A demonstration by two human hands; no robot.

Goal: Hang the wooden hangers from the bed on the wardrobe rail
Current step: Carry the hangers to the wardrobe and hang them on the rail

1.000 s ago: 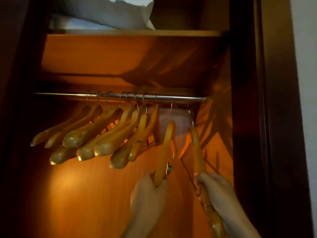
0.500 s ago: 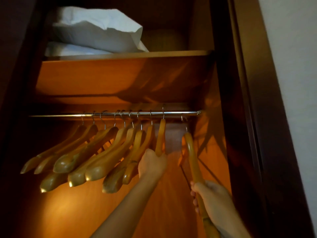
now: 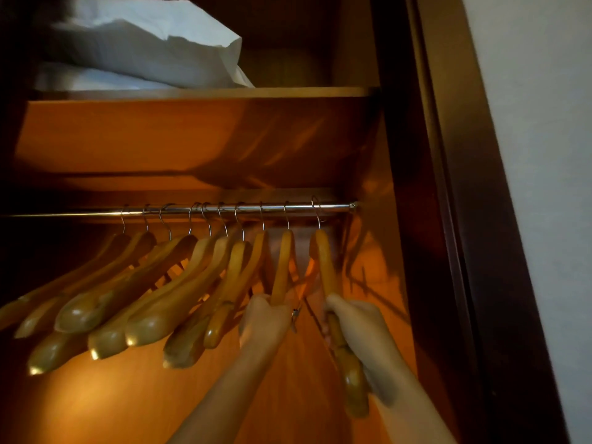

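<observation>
Nearest, two bare forearms reach up into the wardrobe. Left hand [image 3: 264,318] grips the lower end of a wooden hanger [image 3: 283,264], fingers curled round it and mostly hidden behind the hand. Right hand [image 3: 355,318] is wrapped round the near arm of the rightmost hanger [image 3: 326,267], fingers pressed together on the wood; that arm's tip sticks out below the wrist. Both hangers have their hooks over the metal rail [image 3: 224,209], at its right end, just beside each other. Left of them, a row of hangers [image 3: 179,283] hangs close-packed on the same rail, arms angled near-left. Further up, a wooden shelf [image 3: 288,92] carries white pillows [image 3: 144,43]. Dark wardrobe frame [image 3: 448,219] at right, pale wall [image 3: 544,123] beyond it.
</observation>
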